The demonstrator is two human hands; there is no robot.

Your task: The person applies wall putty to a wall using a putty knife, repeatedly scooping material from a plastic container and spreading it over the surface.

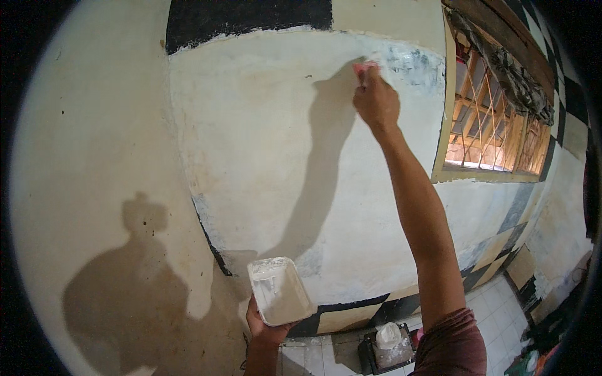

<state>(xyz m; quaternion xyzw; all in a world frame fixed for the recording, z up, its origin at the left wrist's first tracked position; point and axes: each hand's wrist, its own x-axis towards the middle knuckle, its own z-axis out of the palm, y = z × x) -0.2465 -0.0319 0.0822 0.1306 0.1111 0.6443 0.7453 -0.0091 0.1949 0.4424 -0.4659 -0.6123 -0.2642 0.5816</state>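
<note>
My right hand (377, 103), arm stretched up, grips a small pink, flat-edged spreader (365, 66) against the upper wall (251, 150). Just right of it is a patch of wet-looking white filler (411, 62) with dark paint showing through. Low in the middle, my left hand (266, 330) supports a white rectangular tub (303, 314) from below, its fingers partly hidden. The tub's open side faces me, with whitish paste smeared inside.
A barred window (492, 119) with a dark bunched cloth (505, 66) stands at the right. On the tiled floor (304, 358) below, a black stool-like stand (367, 356) carries a white bag (388, 336). Dark items lie at the lower right.
</note>
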